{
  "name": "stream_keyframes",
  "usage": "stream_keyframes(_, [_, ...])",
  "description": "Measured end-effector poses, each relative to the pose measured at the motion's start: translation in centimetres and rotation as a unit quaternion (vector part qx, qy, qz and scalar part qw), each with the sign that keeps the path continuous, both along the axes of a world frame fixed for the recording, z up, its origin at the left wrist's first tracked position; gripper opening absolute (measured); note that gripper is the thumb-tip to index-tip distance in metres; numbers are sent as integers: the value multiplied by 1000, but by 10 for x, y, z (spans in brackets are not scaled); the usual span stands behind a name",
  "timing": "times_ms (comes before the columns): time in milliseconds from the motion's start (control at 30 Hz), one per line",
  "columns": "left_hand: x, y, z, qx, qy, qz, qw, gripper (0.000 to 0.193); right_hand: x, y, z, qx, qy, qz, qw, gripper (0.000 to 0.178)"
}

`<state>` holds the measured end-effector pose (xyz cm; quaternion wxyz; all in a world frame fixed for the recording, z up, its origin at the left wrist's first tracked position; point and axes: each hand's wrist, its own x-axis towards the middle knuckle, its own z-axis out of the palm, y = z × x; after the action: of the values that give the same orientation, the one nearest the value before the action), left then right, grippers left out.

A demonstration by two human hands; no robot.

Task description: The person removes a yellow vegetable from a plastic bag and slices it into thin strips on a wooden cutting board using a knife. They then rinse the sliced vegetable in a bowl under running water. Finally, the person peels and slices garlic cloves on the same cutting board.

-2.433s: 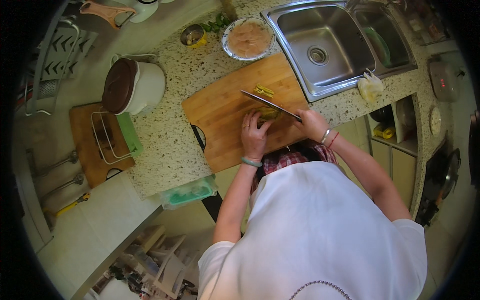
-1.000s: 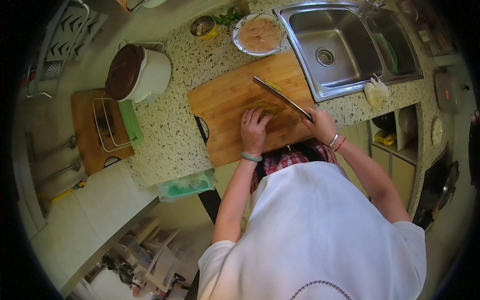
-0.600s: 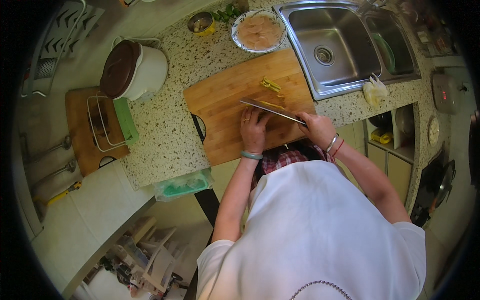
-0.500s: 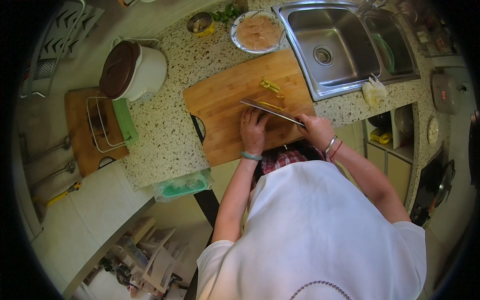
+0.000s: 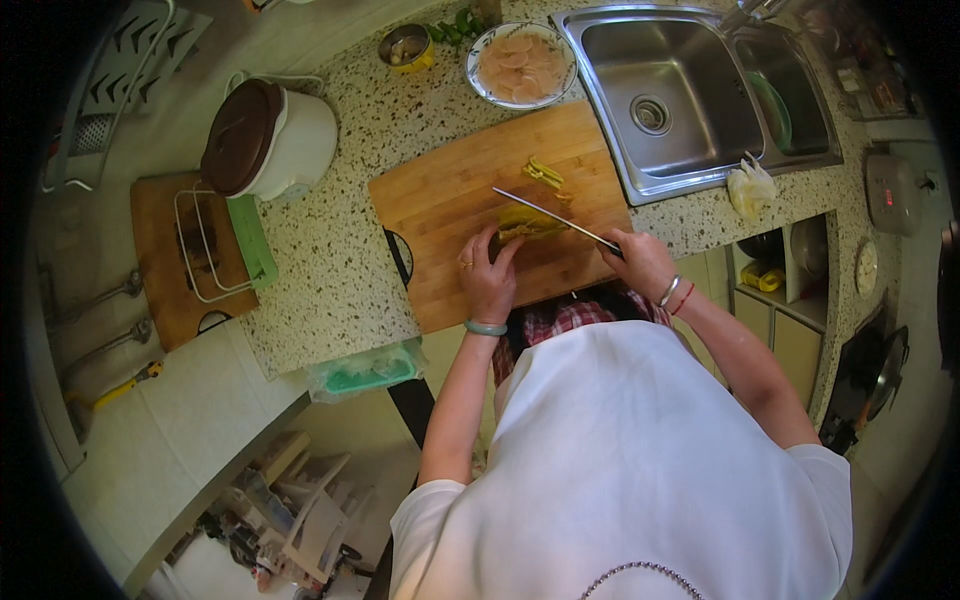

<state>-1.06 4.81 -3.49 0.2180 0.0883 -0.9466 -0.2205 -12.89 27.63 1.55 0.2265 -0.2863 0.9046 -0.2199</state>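
Note:
My right hand [image 5: 641, 266] is closed round the handle of a kitchen knife [image 5: 552, 216], whose blade points up and to the left over the wooden cutting board [image 5: 450, 190]. Just left of the blade lies a yellow-green piece of vegetable [image 5: 532, 221], too small to name more exactly. The fingers of my left hand [image 5: 488, 277] are bent against its left end, thumb and forefinger slightly apart. Beyond the knife sits a small pile of cut yellow-green strips [image 5: 543, 173], with a few loose bits nearer the blade.
Behind the board stand a plate of thin pale pink slices [image 5: 520, 64] and a small yellow bowl [image 5: 405, 48]. A double steel sink [image 5: 665, 95] is at the right, with a crumpled plastic bag [image 5: 750, 187] by its edge. At left are a lidded white cooker [image 5: 285, 140] and another board [image 5: 160, 260].
My left hand has drawn back a little to the left, uncovering more of the vegetable. The knife now shows its narrow edge, and its tip has shifted slightly right and away from me.

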Motion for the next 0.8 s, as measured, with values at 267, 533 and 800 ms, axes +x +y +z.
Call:
stream_keyframes(267, [11,2,-7,25,-31,16,999,31,0,-3,22,-5,-15,54,998,22])
stream_keyframes(533, [5,-1,5,130,-1,79,988,14,-7,15,21,15,-1,82,997,23])
stream_keyframes(800, [-2,-2,-1,215,-1,123,969,23,0,12,37,32,-2,78,996,21])
